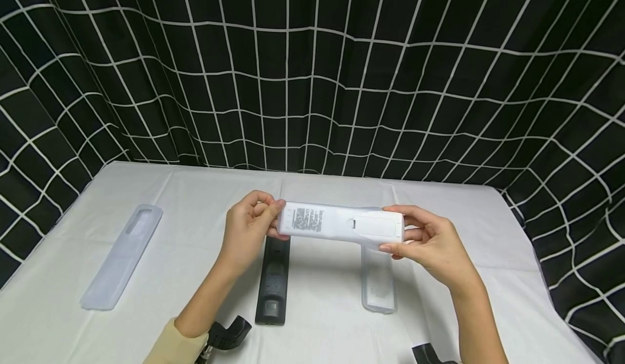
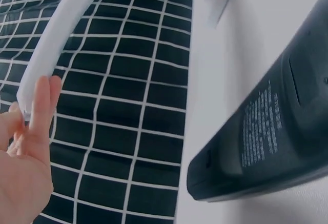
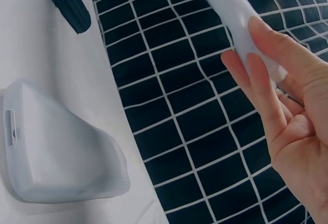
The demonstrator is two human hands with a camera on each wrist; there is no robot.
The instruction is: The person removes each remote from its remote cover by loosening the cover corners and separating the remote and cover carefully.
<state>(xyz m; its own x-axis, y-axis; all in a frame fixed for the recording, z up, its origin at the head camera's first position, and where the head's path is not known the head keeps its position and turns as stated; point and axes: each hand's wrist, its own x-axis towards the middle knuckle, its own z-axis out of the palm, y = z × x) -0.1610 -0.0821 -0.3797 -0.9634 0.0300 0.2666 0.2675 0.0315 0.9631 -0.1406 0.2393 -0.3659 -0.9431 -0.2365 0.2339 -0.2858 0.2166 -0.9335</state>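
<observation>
A white remote control (image 1: 337, 224), its back with printed text and battery lid facing the head camera, is held level above the table. A pale translucent cover shows round its right part. My left hand (image 1: 248, 227) pinches the left end between thumb and fingers. At the other end, my right hand (image 1: 432, 240) grips the long edges, thumb below and fingers above. Both wrist views show the held remote edge-on. Below the left hand lies a black remote (image 1: 272, 288) with its labelled back up. A translucent remote cover (image 1: 379, 285) lies below the right hand, partly hidden.
An elongated translucent cover (image 1: 122, 258) with a cut-out near its far end lies on the left of the white-clothed table (image 1: 195, 190). A black curtain with a white grid (image 1: 303, 82) hangs behind the table and along its sides.
</observation>
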